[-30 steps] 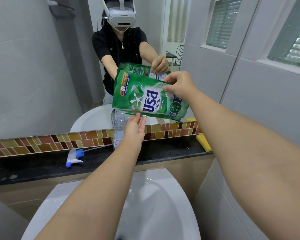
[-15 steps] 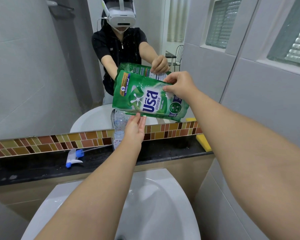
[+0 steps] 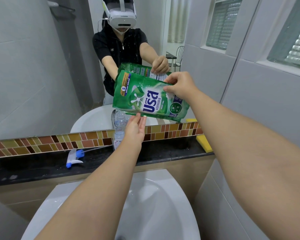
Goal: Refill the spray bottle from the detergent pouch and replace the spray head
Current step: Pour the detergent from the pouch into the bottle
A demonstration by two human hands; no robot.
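2 steps remain, I judge: finishing the pour and refitting the spray head, which lies loose on the table's left part. The left hand supports the pouch's lower edge; the right hand pinches its top, tilting it over the open bottle by the table's back edge.

The one camera sits on the person's head and looks forward and down, close over the white sink at 6 o'clock, with the dark ledge across the middle and the mirror at 12 o'clock.
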